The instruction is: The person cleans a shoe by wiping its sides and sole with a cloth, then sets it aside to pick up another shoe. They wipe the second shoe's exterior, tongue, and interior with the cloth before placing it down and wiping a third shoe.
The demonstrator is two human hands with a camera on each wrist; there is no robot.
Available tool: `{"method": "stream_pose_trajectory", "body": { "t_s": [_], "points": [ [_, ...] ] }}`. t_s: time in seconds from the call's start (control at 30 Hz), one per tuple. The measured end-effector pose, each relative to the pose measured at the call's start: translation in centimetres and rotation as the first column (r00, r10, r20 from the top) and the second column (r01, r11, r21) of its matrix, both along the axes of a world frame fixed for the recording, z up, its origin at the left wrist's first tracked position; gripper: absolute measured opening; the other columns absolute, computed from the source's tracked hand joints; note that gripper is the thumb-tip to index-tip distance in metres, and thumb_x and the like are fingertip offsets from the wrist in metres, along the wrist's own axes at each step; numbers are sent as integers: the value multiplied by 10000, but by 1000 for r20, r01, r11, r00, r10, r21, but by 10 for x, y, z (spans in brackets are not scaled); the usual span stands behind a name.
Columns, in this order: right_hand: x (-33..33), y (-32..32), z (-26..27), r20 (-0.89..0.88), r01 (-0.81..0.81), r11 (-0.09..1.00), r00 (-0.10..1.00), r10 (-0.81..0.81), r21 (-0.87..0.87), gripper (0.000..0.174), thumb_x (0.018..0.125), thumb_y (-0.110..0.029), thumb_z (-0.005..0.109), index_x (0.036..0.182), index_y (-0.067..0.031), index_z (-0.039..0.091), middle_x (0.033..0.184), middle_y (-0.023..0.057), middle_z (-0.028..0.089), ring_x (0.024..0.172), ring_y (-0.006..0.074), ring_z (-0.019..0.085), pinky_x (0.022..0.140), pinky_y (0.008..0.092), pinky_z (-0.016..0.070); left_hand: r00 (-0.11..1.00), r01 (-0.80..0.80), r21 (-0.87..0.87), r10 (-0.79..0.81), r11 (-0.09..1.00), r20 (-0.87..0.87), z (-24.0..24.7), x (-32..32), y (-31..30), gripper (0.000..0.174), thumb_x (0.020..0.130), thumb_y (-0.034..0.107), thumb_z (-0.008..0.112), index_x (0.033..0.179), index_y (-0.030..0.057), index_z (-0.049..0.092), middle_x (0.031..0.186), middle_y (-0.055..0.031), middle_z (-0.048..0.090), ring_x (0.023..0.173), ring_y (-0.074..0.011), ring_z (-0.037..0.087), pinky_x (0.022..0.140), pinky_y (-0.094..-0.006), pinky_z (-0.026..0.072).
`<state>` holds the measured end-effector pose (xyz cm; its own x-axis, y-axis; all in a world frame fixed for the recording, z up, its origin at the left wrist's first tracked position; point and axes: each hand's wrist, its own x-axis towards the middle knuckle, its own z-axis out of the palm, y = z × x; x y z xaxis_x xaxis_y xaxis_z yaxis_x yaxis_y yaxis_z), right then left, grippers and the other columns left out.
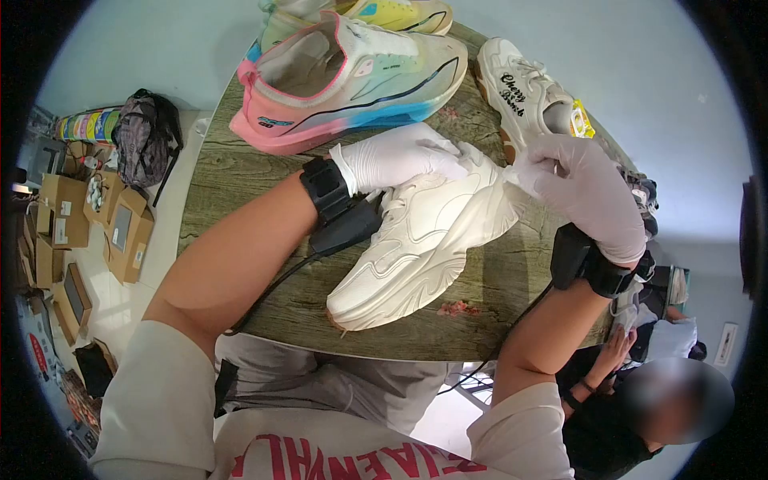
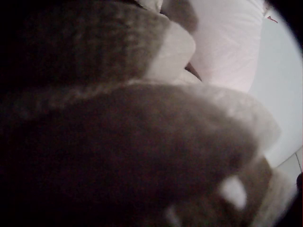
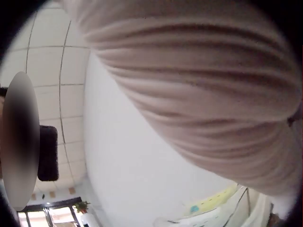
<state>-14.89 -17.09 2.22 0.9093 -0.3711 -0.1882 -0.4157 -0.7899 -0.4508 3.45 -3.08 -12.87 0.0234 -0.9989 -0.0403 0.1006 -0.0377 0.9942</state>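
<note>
A cream-white chunky-soled sneaker (image 1: 424, 232) is held tilted on its side over the wooden table, toe toward the person and thick sole facing right. My left hand (image 1: 400, 156), in a white glove, grips it by the ankle opening, fingertips out of sight behind the collar. At the heel end, my gloved right hand (image 1: 588, 188) has its fingers curled, pinching a thin whitish wipe (image 1: 516, 190) against the sole's edge. In the left wrist view the sneaker (image 2: 142, 137) looms dark and blurred; the right wrist view mostly shows the creased glove of the right hand (image 3: 199, 85).
Behind stands a large pink, blue and white running shoe (image 1: 360, 96), with a yellow one (image 1: 400, 14) beyond. A white lettered sneaker (image 1: 528, 96) is at the back right. Pinkish marks dot the table (image 1: 240, 192). Another person's hand (image 1: 616, 352) shows at right; boxes (image 1: 128, 224) lie left.
</note>
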Motion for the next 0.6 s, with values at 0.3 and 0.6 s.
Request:
{"method": "stream_pose_trajectory", "body": {
  "t_s": [0.3, 0.6],
  "points": [
    [-5, -7, 0, -70, 55, 997, 996, -59, -58, 249, 844, -161, 673, 985, 41, 704, 762, 115, 631, 704, 196, 589, 687, 336, 470, 1000, -9, -23, 10, 1000, 7, -3, 0, 0, 374, 918, 344, 671, 920, -28, 710, 808, -21, 640, 785, -91, 547, 749, -275, 454],
    [-2, 8, 9, -105, 17, 1000, 994, -15, 19, 219, 860, -166, 662, 962, 20, 714, 745, 111, 654, 702, 178, 613, 707, 322, 496, 998, -58, -22, 59, 998, 35, 2, -2, 2, 381, 919, 362, 666, 882, -16, 699, 753, -6, 612, 740, -86, 527, 710, -278, 436]
  ]
}}
